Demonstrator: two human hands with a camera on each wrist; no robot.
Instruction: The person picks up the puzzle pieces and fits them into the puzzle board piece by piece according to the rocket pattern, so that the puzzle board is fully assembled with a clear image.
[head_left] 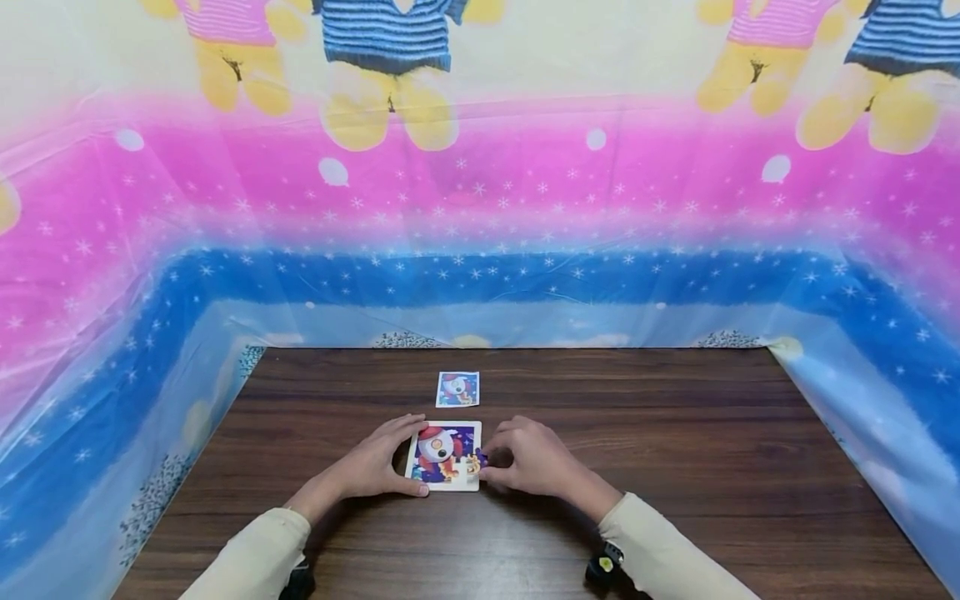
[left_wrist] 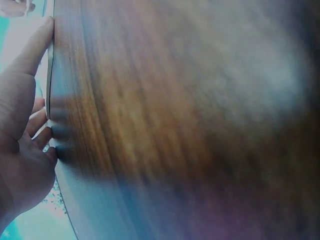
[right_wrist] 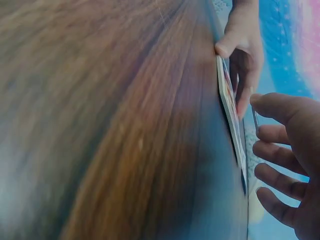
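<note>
A small square jigsaw puzzle (head_left: 437, 447) with a white border lies on the table, showing a white round-headed cartoon figure on dark purple. A pale gap shows at its lower right. My left hand (head_left: 378, 457) grips the board's left side, thumb on the near edge and fingers at the far left corner. Between thumb and index finger, my right hand (head_left: 531, 457) pinches a puzzle piece (head_left: 475, 463), which overlaps the board's right side. The right wrist view shows the piece (right_wrist: 255, 117) edge-on and thin, raised above the board (right_wrist: 231, 112), with the other fingers loosely bent.
Beyond the puzzle lies a small picture card (head_left: 457, 389) with a similar cartoon image. The dark wood-grain table (head_left: 675, 433) reaches back to a printed cloth (head_left: 480, 275) hanging along the back and both sides.
</note>
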